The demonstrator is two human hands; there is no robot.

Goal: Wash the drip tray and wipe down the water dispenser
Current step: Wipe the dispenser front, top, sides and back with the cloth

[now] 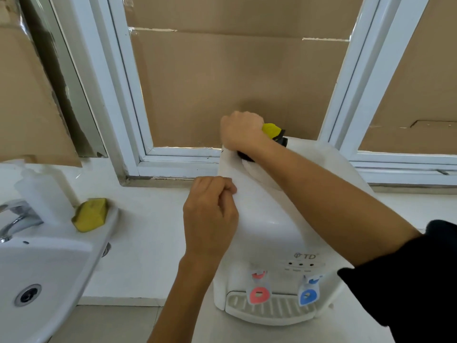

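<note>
Head view: the left hand (210, 211) grips the white water dispenser's (277, 229) side edge, apparently steadying it, while the right hand (241, 131), fingers curled round a yellow sponge (272, 129), scrubs its rear top; the drip tray (269, 310) sits in place below the taps.

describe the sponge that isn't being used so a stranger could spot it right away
Start at the white sink on the left, with its chrome tap. The sponge lies on the sink's back right corner, beside a white bottle. It is a yellow block lying untouched, whereas the other yellow-and-black sponge is gripped by the right hand on top of the dispenser.
</note>
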